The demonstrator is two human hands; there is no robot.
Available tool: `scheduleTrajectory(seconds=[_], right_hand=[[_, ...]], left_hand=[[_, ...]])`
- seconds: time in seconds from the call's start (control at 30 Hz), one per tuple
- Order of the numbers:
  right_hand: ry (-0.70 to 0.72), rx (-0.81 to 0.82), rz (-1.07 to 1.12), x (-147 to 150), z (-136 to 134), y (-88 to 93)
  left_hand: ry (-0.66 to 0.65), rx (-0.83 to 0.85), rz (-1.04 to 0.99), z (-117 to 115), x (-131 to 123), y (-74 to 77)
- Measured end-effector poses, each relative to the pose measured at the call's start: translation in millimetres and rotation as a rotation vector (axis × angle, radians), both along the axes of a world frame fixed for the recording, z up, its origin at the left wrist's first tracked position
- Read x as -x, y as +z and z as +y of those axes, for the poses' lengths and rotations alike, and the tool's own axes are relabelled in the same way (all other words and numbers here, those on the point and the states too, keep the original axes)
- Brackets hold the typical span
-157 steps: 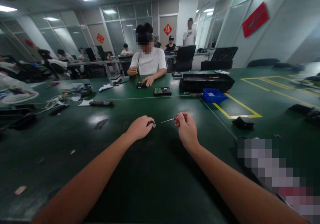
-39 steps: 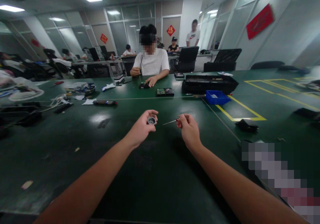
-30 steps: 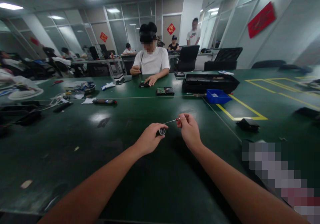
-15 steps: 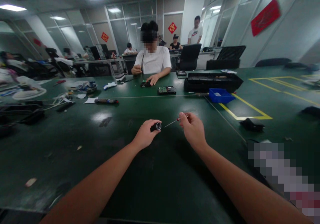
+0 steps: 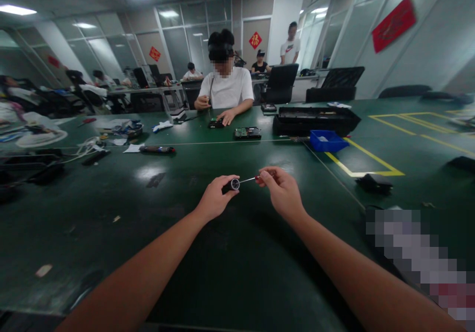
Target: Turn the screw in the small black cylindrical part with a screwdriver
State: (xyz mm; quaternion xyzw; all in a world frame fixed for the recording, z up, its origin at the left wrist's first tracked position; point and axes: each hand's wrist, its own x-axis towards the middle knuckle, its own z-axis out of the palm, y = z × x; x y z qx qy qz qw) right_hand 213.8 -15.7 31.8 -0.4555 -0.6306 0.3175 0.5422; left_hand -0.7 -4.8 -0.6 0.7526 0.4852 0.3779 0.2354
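The left hand (image 5: pixel 214 201) is closed around a small dark cylinder (image 5: pixel 230 185), its ringed end facing the right hand. The right hand (image 5: pixel 281 192) pinches a thin screwdriver (image 5: pixel 251 179), whose shaft runs crosswise and meets that end. Both hover over the green table's (image 5: pixel 208 282) middle. A blue tray (image 5: pixel 326 141) and black case (image 5: pixel 315 120) lie towards the far edge.
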Motion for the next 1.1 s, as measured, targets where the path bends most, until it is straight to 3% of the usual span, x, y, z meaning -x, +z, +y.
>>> scheduleTrajectory(seconds=[0.23,0.43,0.57,0.77,0.97,1.1], right_hand=[[-0.053,0.008,-0.038,1,-3,4.4],[-0.203,-0.075,-0.333,1,-9,10.9],[-0.256,-0.137,-0.402,3,-10,11.1],[-0.202,-0.131,-0.456,1,-10,12.4],[0.014,-0.108,-0.365,-1,-9,12.0],[0.062,-0.101,-0.345,1,-11,10.8]], left_hand=[[0.015,-0.02,0.0,-2,-1,2.6],[0.005,-0.07,0.027,0,1,0.5],[-0.021,-0.086,0.015,0,1,-1.6],[-0.005,-0.073,-0.002,2,3,-3.1],[0.02,-0.042,-0.044,4,4,-2.7],[0.035,-0.027,-0.064,4,4,-1.7]])
